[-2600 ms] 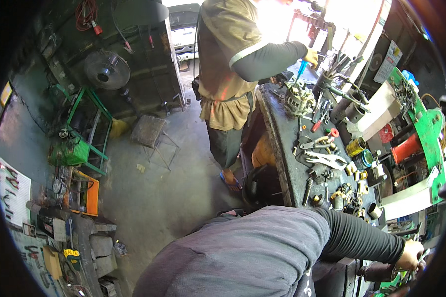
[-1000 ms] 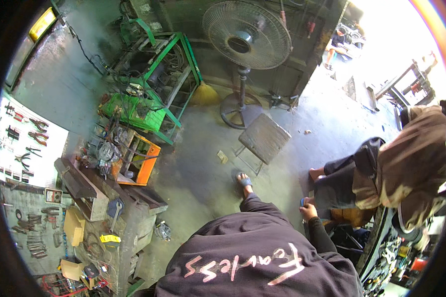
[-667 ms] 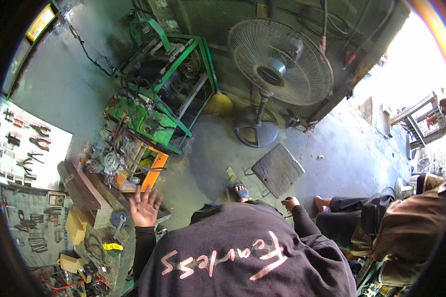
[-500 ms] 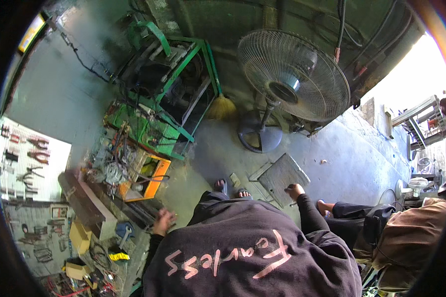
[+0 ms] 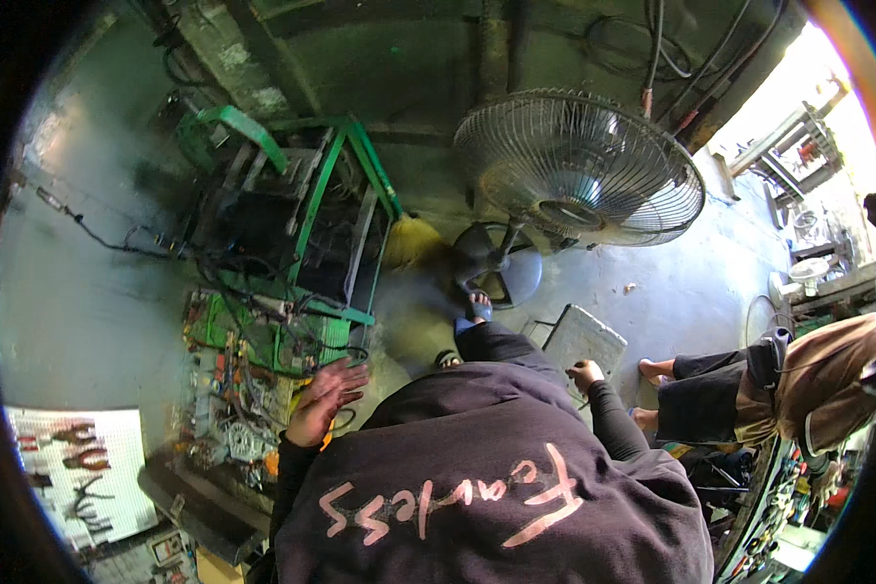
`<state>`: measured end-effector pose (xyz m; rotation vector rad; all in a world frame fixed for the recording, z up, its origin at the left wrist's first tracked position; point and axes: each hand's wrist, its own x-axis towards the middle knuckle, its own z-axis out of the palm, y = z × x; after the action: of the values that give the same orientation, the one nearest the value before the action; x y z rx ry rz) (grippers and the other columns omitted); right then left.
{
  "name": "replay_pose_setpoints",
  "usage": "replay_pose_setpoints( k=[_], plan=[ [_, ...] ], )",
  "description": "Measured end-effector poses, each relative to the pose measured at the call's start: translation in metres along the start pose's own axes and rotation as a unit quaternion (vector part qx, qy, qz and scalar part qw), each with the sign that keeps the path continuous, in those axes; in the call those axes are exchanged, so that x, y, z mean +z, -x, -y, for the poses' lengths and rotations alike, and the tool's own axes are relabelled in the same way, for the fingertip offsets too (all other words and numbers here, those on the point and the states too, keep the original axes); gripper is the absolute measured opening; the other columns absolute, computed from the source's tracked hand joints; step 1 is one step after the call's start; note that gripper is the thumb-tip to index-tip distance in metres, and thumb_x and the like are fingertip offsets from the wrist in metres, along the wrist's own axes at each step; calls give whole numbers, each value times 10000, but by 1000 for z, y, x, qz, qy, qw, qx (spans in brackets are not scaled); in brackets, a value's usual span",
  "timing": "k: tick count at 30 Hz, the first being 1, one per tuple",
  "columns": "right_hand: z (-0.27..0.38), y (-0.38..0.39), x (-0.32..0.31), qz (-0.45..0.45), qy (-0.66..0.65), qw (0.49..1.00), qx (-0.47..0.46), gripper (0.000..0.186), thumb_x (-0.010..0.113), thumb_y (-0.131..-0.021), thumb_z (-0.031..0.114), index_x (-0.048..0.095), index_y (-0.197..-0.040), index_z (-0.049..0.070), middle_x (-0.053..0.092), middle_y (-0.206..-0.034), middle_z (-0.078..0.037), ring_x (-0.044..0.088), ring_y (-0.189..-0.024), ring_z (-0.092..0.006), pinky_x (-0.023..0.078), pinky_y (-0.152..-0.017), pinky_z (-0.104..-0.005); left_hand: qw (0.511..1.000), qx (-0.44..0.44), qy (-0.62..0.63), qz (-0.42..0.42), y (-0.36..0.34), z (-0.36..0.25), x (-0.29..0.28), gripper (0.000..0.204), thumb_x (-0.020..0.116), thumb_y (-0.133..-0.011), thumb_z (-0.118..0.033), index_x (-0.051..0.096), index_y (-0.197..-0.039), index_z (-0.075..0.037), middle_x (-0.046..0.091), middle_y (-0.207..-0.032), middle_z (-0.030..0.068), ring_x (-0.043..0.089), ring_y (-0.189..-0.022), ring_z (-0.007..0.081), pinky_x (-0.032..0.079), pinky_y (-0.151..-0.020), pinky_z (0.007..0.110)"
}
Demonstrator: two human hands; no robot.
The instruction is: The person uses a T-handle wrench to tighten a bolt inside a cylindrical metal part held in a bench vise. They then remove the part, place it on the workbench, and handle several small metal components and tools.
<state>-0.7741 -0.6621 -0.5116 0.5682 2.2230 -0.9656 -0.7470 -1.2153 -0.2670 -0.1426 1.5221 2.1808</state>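
Note:
My left hand (image 5: pixel 327 401) is raised at the left of my body, fingers spread, with nothing in it. Below and beyond it is a workbench crowded with loose parts and cables (image 5: pixel 248 394). On the other side, my right hand (image 5: pixel 584 374) has its fingers curled in. Whether something small sits inside them I cannot make out. Just past that hand is a grey square slab (image 5: pixel 594 341) with a dark edge. I wear a dark hooded top (image 5: pixel 496 438). One sandalled foot (image 5: pixel 479 308) is at the round base of a pedestal fan (image 5: pixel 579 180).
A green metal frame machine (image 5: pixel 307 224) stands ahead on the left, with a yellow broom (image 5: pixel 414 241) beside it. Hand tools hang on a white pegboard (image 5: pixel 83 457). At the right, another person in brown (image 5: pixel 827 380) is near a bench with many small items (image 5: pixel 769 506).
My left hand has come up and forward, its fingers spreading. One foot has stepped ahead to the fan base. My right hand stays curled, and the fan and slab appear nearer.

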Motion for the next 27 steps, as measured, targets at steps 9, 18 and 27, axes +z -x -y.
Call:
replay_pose_setpoints(
  k=[9,18,27],
  plan=[
    [54,11,-8,-57,-11,998,25,295,669,-797,275,686,-896,-2,686,-828,-185,665,-787,-295,522,-739,-373,993,-19,30,109,-52,-43,-6,633,584,-901,-344,313,-1385,-38,432,-1366,218,500,-1202,315,408,-1000,415],
    [44,30,2,-108,15,993,-52,333,655,-799,303,670,-893,-16,670,-823,-207,659,-797,-309,510,-741,-387,984,-32,19,177,-85,-57,17,577,545,-926,-290,313,-1378,-16,450,-1349,232,507,-1198,326,410,-1004,417],
    [-25,87,11,-89,52,993,58,372,625,-804,331,677,-955,-5,667,-937,-225,642,-915,-359,500,-822,-412,971,-72,75,216,-72,-33,5,593,587,-912,-291,323,-1363,-10,424,-1362,255,515,-1192,334,422,-1007,424]
  ],
)
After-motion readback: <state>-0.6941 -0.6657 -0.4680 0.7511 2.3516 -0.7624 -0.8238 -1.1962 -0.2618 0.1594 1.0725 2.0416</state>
